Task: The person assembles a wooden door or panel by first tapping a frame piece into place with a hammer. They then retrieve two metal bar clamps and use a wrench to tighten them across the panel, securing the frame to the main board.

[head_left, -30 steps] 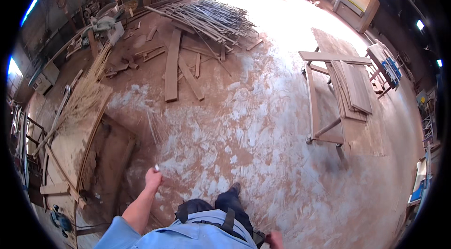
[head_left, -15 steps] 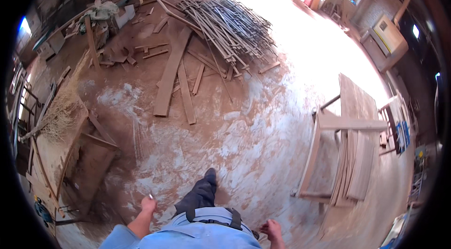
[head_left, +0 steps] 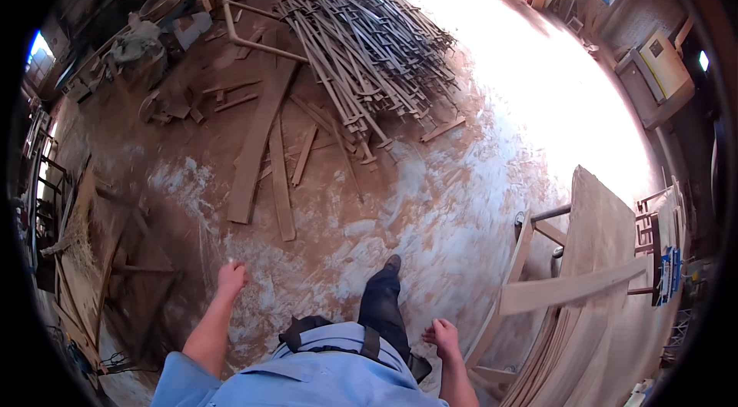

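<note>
Hands [head_left: 232, 279] hang half-curled, contents unclear, with planks [head_left: 261, 147] and piled bars [head_left: 369, 53] obstructing ahead.

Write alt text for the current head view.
A person's left hand and right hand, fingers curled, flank a blue shirt above a white-streaked workshop floor. Ahead lies a heap of long bars with loose boards on its near side; stacked planks are at right.

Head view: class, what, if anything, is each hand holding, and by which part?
Nothing shows in the curled right hand. The left hand is curled too; whether it grips something small cannot be told.
</note>
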The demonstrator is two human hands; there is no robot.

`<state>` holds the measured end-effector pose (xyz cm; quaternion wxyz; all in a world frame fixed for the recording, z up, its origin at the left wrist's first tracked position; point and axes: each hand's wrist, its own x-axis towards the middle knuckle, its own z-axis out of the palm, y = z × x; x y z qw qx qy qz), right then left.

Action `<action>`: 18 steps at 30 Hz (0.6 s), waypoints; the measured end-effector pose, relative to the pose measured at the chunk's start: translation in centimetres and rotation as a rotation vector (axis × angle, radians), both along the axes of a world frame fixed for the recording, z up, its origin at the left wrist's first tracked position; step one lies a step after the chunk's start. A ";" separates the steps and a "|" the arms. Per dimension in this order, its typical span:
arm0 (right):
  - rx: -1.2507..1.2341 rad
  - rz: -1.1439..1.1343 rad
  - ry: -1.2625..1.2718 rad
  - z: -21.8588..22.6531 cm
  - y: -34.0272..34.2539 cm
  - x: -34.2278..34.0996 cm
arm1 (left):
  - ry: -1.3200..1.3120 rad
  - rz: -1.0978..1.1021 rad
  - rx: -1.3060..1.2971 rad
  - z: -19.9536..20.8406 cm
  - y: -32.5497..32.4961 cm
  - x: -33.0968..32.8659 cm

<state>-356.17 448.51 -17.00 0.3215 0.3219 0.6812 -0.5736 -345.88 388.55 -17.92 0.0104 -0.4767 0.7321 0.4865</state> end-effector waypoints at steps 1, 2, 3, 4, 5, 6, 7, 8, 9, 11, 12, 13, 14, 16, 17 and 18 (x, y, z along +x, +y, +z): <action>0.007 0.002 0.001 0.2 0.9 -3.6 | -0.051 -0.011 0.004 -0.1 2.2 -1.0; 0.002 0.000 0.000 0.0 1.3 -6.7 | -0.104 -0.028 -0.006 0.4 3.5 -1.7; -0.009 0.016 0.007 -0.3 1.2 -10.4 | -0.153 0.016 0.070 0.0 4.9 -1.5; -0.027 0.044 0.013 -0.9 0.9 -13.5 | -0.225 0.064 0.132 0.8 6.1 -1.0; -0.045 0.072 0.021 -1.5 0.6 -16.5 | -0.283 0.149 0.154 1.1 7.2 -1.3; -0.034 0.110 0.044 -0.8 0.7 -19.7 | -0.326 0.239 0.207 1.2 9.1 -2.0; -0.032 0.137 0.051 0.2 0.6 -23.0 | -0.332 0.262 0.244 1.2 10.4 -2.8; -0.032 0.165 0.058 1.1 -0.1 -26.0 | -0.337 0.286 0.280 1.2 11.4 -3.5; -0.032 0.192 0.073 1.7 -0.5 -29.4 | -0.335 0.308 0.316 0.9 12.3 -4.9; -0.073 0.236 0.104 1.4 -0.8 -35.6 | -0.352 0.278 0.340 1.7 13.6 -9.8; -0.092 0.261 0.121 1.3 -1.2 -38.4 | -0.347 0.263 0.333 2.4 14.6 -13.2; -0.074 0.280 0.125 1.7 -2.3 -40.9 | -0.356 0.253 0.321 3.3 14.9 -15.7; -0.052 0.307 0.152 2.7 -3.8 -44.0 | -0.330 0.259 0.313 2.7 14.7 -17.8; -0.009 0.370 0.150 3.5 -5.6 -48.6 | -0.279 0.264 0.299 0.6 13.9 -22.5; 0.014 0.402 0.148 4.1 -5.8 -50.8 | -0.259 0.268 0.320 -0.6 13.5 -25.3; 0.036 0.434 0.145 4.6 -6.1 -52.7 | -0.239 0.273 0.341 -1.9 12.5 -27.9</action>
